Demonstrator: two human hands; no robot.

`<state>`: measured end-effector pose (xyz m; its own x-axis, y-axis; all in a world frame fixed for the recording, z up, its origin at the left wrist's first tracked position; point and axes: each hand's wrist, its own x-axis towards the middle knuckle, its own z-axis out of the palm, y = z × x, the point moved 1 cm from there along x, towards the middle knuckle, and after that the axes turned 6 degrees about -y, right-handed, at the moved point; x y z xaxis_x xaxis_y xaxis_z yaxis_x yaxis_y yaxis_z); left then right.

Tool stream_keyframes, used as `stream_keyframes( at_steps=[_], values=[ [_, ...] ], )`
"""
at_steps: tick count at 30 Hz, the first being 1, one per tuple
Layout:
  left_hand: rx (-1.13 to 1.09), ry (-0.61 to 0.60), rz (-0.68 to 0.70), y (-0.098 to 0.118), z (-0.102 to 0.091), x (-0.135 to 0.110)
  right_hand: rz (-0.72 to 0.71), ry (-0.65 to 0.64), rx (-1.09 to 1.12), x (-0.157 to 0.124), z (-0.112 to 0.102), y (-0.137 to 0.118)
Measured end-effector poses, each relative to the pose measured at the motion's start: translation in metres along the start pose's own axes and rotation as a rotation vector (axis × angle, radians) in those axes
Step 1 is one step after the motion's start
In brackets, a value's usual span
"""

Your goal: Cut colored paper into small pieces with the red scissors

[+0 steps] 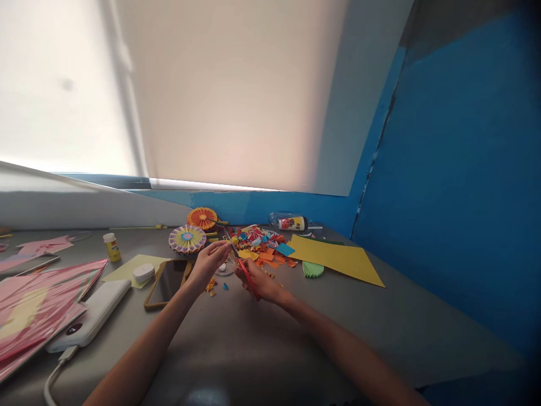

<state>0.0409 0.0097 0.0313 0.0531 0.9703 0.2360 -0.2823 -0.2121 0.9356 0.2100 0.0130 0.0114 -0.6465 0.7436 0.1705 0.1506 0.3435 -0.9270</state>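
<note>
My right hand (262, 283) is closed around red-handled scissors (249, 274), their blades pointing up and left. At the blade tips, the fingers of my left hand (210, 260) are pinched together; whatever they hold is too small to make out. Both hands are raised over the grey table, close to a heap of coloured paper scraps (266, 256). Two folded-paper rosettes lie beyond my left hand: an orange rosette (203, 217) and a yellow one with a purple edge (186, 240).
Right of the scraps lie a yellow sheet (338, 260), a pleated green paper piece (313, 270) and a labelled bottle (292, 224). On the left are a phone (165, 285), a glue stick (112, 249), a white power bank (101, 310) with cable, and plastic-wrapped paper (38, 310).
</note>
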Motion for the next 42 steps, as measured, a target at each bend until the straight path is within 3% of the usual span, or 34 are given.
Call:
stream_keyframes(
  at_steps=[24,42],
  values=[
    [0.132,0.092,0.061,0.007,-0.004,0.003,0.096,-0.082,0.029,-0.002,-0.014,-0.007],
    [0.056,0.183,0.068,0.013,-0.007,0.003,0.123,-0.144,0.112,-0.005,-0.013,-0.014]
  ],
)
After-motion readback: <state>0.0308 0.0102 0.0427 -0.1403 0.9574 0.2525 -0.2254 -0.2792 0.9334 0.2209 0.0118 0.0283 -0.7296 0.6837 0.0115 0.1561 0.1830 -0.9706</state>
